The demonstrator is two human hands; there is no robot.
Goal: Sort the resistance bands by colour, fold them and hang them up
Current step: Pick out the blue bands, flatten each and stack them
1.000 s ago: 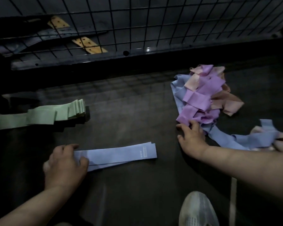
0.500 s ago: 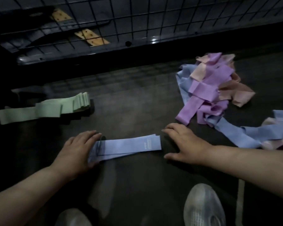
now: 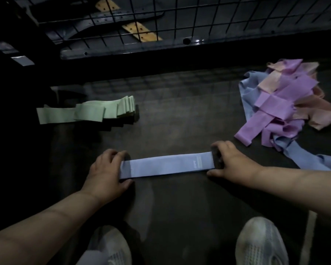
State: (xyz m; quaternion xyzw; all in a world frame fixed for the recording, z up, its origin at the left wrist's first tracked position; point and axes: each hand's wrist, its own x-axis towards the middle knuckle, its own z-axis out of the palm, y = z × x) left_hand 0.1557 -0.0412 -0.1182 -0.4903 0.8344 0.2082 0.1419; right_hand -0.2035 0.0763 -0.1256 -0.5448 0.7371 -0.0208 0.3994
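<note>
Just beyond two pale shoes [image 3: 260,243], a blue band [image 3: 166,165] is held flat on the dark floor [image 3: 180,111]. Its ends are gripped by the curled fingers of the left hand [image 3: 105,171] and the right hand [image 3: 229,163]. Farther off, stacked green bands [image 3: 88,111] are seen at left and a tangled pile [image 3: 283,100] of purple, pink and blue bands at right, before a wire grid [image 3: 161,18].

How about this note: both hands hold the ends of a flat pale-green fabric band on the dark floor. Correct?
No. The head view shows the left hand and right hand holding the ends of a flat light-blue fabric band on the dark floor.
</note>
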